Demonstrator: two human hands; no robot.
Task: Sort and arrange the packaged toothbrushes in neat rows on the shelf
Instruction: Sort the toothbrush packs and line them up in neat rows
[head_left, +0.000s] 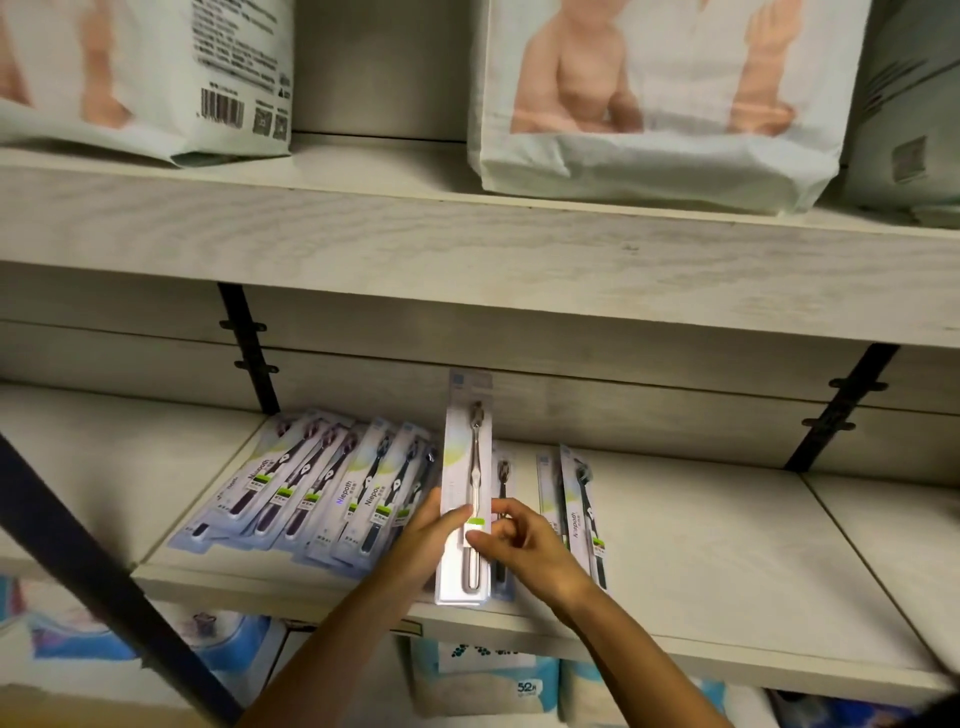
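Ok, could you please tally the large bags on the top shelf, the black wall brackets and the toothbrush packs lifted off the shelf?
Large bags: 3 (the rightmost is cut off by the frame edge)
Black brackets: 2
Lifted toothbrush pack: 1, held by the left hand and the right hand
Total: 6

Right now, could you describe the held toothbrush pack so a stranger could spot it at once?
On the middle shelf, between the fanned pile and the smaller group, one pack is held up. Unlike its dark-handled neighbours, it contains a pale brush.
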